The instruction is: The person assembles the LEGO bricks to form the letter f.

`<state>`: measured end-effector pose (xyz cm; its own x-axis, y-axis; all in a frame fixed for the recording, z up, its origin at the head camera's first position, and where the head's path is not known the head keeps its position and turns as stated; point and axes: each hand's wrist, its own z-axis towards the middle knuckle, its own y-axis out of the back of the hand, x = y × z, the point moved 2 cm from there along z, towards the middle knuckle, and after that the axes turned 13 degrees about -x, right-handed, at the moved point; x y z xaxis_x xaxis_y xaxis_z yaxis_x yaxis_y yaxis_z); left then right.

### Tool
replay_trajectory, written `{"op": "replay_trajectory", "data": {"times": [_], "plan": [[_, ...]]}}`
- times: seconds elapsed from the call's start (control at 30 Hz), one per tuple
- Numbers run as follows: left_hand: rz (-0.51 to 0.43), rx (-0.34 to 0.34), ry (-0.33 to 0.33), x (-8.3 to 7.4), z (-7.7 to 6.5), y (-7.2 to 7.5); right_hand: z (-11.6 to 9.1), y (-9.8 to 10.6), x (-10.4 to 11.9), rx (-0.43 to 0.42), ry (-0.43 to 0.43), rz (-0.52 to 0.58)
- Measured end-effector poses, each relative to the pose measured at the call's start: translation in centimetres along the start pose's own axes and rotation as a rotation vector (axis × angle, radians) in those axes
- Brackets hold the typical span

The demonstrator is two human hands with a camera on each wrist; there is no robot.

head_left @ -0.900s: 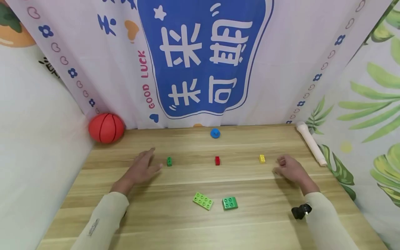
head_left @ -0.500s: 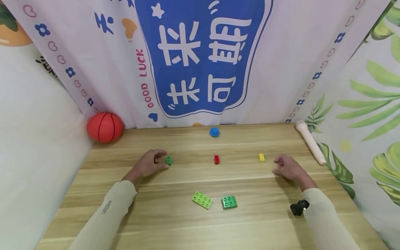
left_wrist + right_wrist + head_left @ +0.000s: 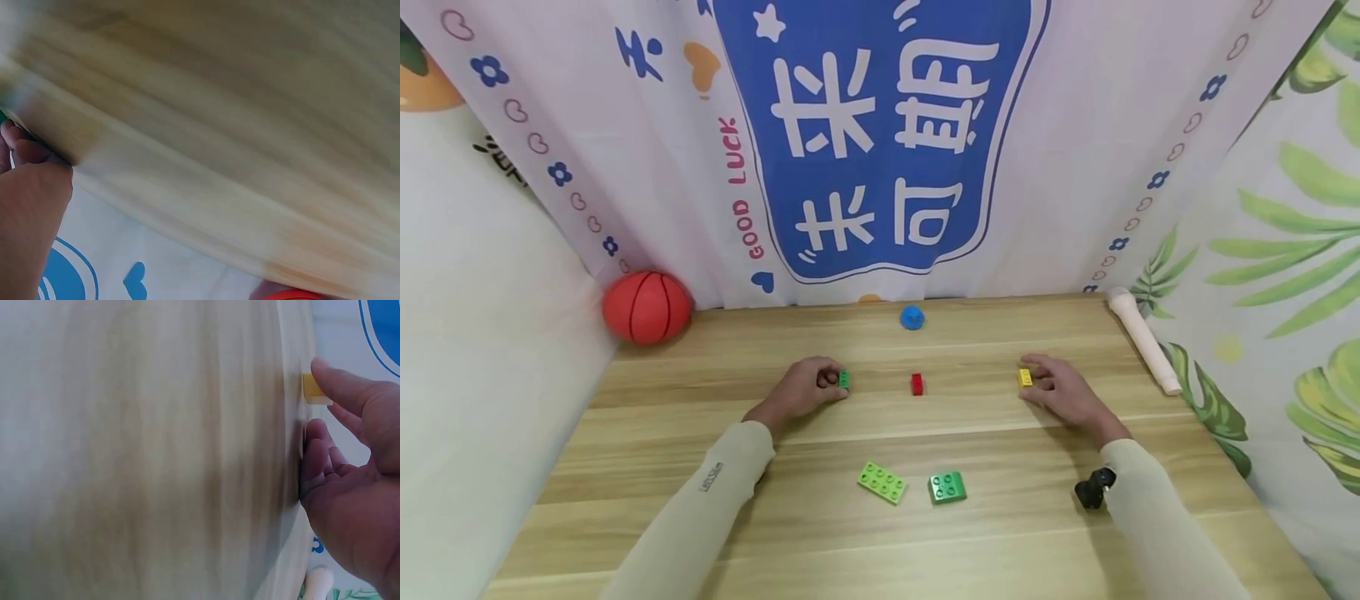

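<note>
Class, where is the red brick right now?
In the head view, the red brick lies on the table between the small green brick at the left hand and the yellow brick at the right hand, with the blue toy beyond it.

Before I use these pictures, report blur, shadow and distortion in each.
Head view: the red brick looks fairly sharp, and soft shadows lie beside the left sleeve and right sleeve; left wrist view: the table is smeared and streaky, while the left hand is clearer; right wrist view: the table's edge bows, a shadow falls beside the right hand, and the yellow brick is recognisable.
</note>
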<state>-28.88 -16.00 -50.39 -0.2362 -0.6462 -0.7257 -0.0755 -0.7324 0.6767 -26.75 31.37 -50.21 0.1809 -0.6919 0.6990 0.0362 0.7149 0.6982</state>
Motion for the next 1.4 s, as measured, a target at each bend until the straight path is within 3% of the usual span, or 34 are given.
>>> {"op": "replay_trajectory", "data": {"times": [0.37, 0.83, 1.0, 1.13, 1.4], "plan": [[-0.032, -0.031, -0.002, -0.8, 0.6, 0.0, 0.3, 0.1, 0.7, -0.096, -0.018, -0.055], [-0.027, -0.048, 0.023, -0.7, 0.4, -0.1, 0.4, -0.6, 1.6, -0.106, -0.033, -0.043], [-0.022, -0.047, 0.052, -0.2, -0.1, -0.3, 0.8, -2.5, 4.1, -0.131, -0.027, -0.007], [-0.031, -0.045, 0.072, -0.2, -0.2, -0.4, 1.6, -4.2, 7.5, -0.148, 0.019, 0.026], [-0.040, -0.053, 0.102, -0.4, -0.5, -0.6, 3.7, -8.4, 14.9, -0.081, 0.106, 0.122]]}}
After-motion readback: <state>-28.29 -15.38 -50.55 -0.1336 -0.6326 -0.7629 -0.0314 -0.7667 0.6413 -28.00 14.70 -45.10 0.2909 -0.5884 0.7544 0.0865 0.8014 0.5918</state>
